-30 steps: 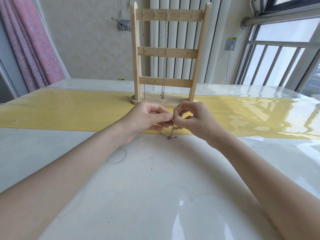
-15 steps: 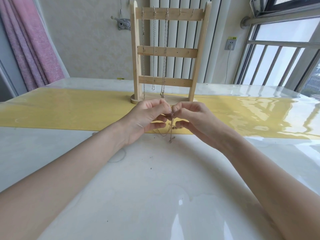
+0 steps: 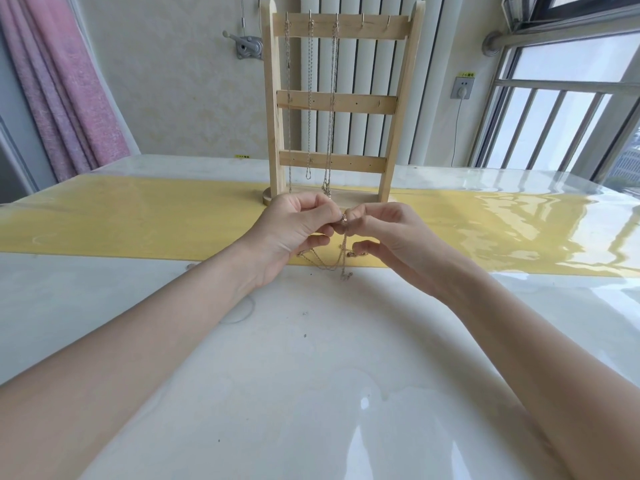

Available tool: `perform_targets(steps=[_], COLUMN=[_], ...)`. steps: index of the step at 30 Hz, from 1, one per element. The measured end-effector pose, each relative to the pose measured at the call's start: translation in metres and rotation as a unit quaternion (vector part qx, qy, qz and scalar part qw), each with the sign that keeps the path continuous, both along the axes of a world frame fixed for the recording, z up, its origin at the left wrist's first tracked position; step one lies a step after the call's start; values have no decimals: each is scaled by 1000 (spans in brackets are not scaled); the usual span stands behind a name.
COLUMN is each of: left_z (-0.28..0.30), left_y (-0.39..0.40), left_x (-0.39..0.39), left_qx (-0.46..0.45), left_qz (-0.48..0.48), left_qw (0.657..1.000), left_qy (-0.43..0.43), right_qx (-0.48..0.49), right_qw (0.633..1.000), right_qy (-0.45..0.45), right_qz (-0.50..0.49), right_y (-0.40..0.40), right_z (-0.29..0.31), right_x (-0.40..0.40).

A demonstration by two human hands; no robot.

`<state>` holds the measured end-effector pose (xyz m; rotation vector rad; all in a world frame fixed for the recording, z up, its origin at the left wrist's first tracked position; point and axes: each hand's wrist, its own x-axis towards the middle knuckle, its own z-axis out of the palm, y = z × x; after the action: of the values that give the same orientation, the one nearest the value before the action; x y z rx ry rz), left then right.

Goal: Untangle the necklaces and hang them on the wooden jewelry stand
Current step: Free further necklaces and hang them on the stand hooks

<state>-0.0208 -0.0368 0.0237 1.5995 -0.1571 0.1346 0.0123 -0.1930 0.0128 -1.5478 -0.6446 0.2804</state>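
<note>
— Two hands meet before the stand (image 3: pixel 341 105)?
— Yes. Left hand (image 3: pixel 294 230) and right hand (image 3: pixel 384 233) both pinch one tangled chain (image 3: pixel 337 261), its loops dangling.
— Others?
— Three necklaces (image 3: pixel 310 98) hang on the stand.

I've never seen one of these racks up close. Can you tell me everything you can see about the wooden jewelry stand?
The wooden jewelry stand is pale, unfinished-looking wood: two upright posts joined by three crossbars, on a flat base. It stands upright on the yellow runner, beyond the left hand and right hand. Small hooks line the top bar; three silvery chains hang from the leftmost ones, and the two on the right are free.
</note>
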Motion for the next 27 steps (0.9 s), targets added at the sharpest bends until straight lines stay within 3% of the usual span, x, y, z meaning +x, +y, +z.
perform_targets(steps=[5,13,22,27], left_z=[-1,-4,-9,-7], left_y=[4,1,1,4], left_x=[3,1,7,7], left_qx=[25,93,89,111], left_qz=[58,62,70,66], left_qw=[998,994,993,992], left_qy=[-10,-21,11,5], right_qx=[10,-49,-149,-173], right_qw=[996,986,935,921], right_qy=[-26,-119,-286,-306], right_qz=[-86,-108,-150,-169], right_y=[0,2,7,9], right_z=[0,0,-1,-3], right_x=[1,1,4,4])
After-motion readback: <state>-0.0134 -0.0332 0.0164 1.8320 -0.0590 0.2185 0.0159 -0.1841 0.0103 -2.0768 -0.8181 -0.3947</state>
